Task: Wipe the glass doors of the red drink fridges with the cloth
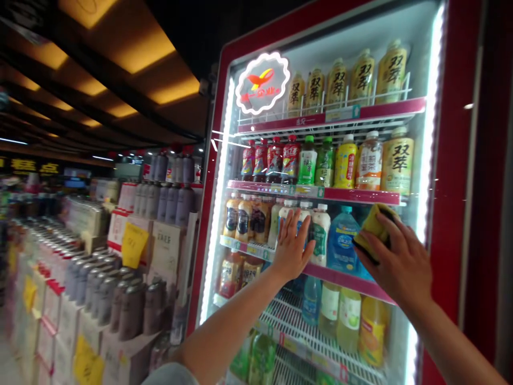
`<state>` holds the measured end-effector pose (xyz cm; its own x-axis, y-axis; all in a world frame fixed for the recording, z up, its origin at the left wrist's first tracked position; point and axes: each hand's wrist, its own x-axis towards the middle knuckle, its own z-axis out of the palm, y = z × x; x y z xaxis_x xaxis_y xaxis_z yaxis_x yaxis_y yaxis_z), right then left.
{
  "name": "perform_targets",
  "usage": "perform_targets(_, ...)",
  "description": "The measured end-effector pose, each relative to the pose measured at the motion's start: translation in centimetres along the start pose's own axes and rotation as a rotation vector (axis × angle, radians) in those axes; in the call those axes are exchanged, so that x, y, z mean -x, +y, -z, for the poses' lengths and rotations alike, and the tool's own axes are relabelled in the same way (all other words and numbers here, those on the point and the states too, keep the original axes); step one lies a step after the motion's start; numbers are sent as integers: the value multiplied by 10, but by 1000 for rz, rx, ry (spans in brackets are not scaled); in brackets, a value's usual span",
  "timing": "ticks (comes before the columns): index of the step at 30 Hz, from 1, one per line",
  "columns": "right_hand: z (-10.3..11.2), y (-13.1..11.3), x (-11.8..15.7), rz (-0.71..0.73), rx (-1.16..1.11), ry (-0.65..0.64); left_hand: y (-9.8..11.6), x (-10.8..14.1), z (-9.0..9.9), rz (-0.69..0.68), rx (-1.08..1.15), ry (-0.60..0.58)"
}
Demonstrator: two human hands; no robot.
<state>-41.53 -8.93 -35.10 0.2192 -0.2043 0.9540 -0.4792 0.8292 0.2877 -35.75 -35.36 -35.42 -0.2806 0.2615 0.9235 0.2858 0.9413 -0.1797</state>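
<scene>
A tall drinks fridge with a red frame (pixel 455 160) and a lit glass door stands before me. My left hand (pixel 292 246) lies flat with fingers spread against the glass, in front of the third shelf of bottles. At the right side of the door, my right hand (pixel 401 262) is wrapped round a folded yellow cloth (pixel 377 227) with a dark edge, at the glass. Behind the door, a blue bottle (pixel 343 240) stands between my two hands. White-capped bottles (pixel 320 235) are partly covered by my left hand.
To the left, stacked white cartons (pixel 126 355) carry many grey-purple cans (pixel 130 310), with yellow price tags (pixel 134 245) on them. A glowing round logo (pixel 262 83) sits at the door's upper left. Rows of bottles (pixel 336 85) fill the upper shelves.
</scene>
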Motion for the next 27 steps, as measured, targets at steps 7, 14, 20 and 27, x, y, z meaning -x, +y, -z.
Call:
perform_targets(7, -13, 20, -12, -147, 75, 239, -45, 26, 15, 25, -106, 17)
perform_targets(14, -30, -52, -27, 9, -126, -4, -72, 41, 21, 30, -170, -3)
perform_targets(20, -35, -25, -9, -74, -64, 88, -112, 60, 36, 31, -225, -32)
perform_targets(27, -59, -101, -63, -110, -109, -7, -133, 61, 27, 10, -218, 54)
